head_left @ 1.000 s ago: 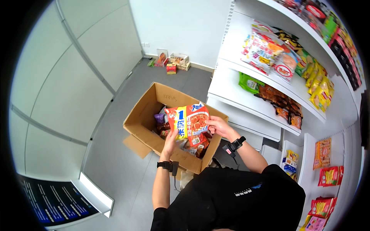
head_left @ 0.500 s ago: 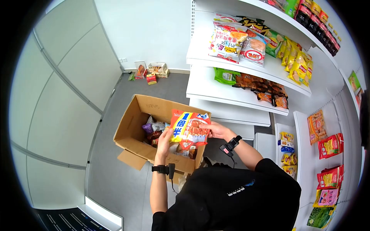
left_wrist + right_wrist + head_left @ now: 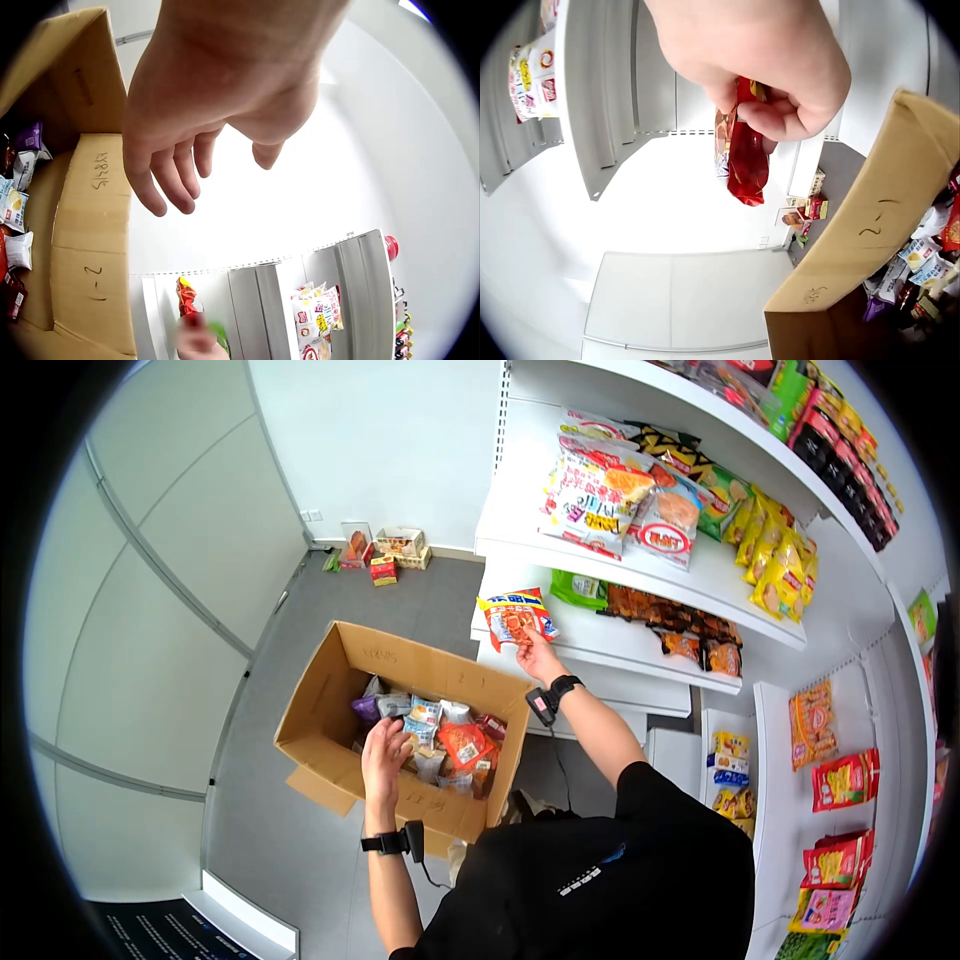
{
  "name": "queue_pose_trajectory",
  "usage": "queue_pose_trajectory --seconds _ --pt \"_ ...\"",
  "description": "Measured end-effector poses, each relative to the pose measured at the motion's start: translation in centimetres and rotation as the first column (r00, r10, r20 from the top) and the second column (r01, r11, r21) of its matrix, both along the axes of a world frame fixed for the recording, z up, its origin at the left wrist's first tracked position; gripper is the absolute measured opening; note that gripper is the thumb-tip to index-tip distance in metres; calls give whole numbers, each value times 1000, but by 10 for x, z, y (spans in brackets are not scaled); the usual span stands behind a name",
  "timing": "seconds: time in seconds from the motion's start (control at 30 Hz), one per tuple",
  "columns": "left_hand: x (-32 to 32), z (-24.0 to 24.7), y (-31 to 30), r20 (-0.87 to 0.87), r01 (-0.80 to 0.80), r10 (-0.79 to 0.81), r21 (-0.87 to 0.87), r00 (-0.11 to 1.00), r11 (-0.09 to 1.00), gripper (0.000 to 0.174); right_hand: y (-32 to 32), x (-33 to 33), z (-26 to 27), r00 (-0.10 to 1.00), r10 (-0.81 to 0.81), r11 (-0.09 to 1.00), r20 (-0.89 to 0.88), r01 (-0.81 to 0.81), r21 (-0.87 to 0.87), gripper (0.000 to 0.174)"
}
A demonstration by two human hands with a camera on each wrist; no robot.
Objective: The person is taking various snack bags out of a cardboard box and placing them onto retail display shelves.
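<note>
My right hand [image 3: 541, 657] pinches a red, yellow and blue instant noodle packet [image 3: 517, 617] by its near edge, at the left end of the middle shelf [image 3: 640, 638]. In the right wrist view the packet [image 3: 748, 161] hangs edge-on between thumb and fingers, its red back showing. My left hand [image 3: 384, 758] hovers over the cardboard box [image 3: 318, 690], fingers loosely bent and holding nothing. Inside the box lie several snack packets, among them a red packet [image 3: 466, 746], a white and blue packet [image 3: 424, 712] and a purple one [image 3: 366, 709].
Beside the noodle packet on the shelf lie a green bag [image 3: 580, 589] and brown packets [image 3: 665, 610]. The upper shelf carries chip bags [image 3: 598, 490] and yellow bags [image 3: 780, 572]. Small boxes [image 3: 384, 570] stand on the floor by the wall. More bags [image 3: 846, 780] hang at the right.
The left hand has let go of the noodle packet and stays over the box. The right hand has carried the packet up and away from the box to the middle shelf.
</note>
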State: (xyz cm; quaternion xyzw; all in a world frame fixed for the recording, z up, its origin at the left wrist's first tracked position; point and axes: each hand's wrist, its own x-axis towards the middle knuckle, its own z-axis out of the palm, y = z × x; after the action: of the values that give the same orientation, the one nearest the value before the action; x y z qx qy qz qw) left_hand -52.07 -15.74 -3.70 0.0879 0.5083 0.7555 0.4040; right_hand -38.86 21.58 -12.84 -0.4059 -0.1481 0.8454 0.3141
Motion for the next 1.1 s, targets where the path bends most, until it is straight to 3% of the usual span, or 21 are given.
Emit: queue_pose_trajectory --seconds 0.33,0.4,0.47,0.5,0.6,0.63,0.67,0.77,0.8,0.87,0.93,1.0,1.03,1.1 --pt "-2 -25 11 73 -95 103 -97 992 991 47 120 -80 -57 995 -100 994 -28 101 42 19" --pt "-5 -29 9 91 -133 145 -133 985 982 48 131 -83 -56 996 -80 988 26 76 132 30" --pt "-7 -30 7 94 -140 153 -137 984 981 48 136 -79 -45 994 -85 992 -74 91 88 32" --pt "-8 -30 6 91 -147 160 -136 983 980 48 142 -78 -37 994 -85 996 -70 88 31 24" --pt "-11 -29 7 82 -161 176 -162 981 974 47 155 -74 -21 983 181 979 -11 -179 97 38" --pt "-11 -29 7 79 -164 180 -176 981 971 46 157 -76 -17 978 179 984 103 -180 -3 41" --pt "-11 -29 7 85 -176 191 -159 978 972 47 158 -71 -15 948 232 968 217 -246 43 36" --pt "-9 -33 3 106 -184 195 -111 975 977 48 144 -66 5 929 252 961 270 -273 44 27" --pt "-8 -38 2 100 -168 175 -82 979 982 47 132 -65 8 940 252 953 229 -282 108 32" --pt "-1 -47 -6 104 -147 151 -44 983 988 45 125 -61 -7 958 259 966 122 -260 -8 46" --pt "1 -56 -13 120 -146 156 -83 981 986 44 109 -62 -11 940 282 959 194 -284 -18 64" --pt "3 -65 -24 151 -151 160 -73 975 986 44 97 -52 -26 913 399 909 86 -406 90 78" --pt "3 -69 -31 165 -160 172 -86 971 983 43 72 -53 -6 930 349 933 116 -356 49 69" --pt "5 -72 -45 176 -160 185 -148 967 976 42 34 -49 19 893 421 901 162 -432 41 58"
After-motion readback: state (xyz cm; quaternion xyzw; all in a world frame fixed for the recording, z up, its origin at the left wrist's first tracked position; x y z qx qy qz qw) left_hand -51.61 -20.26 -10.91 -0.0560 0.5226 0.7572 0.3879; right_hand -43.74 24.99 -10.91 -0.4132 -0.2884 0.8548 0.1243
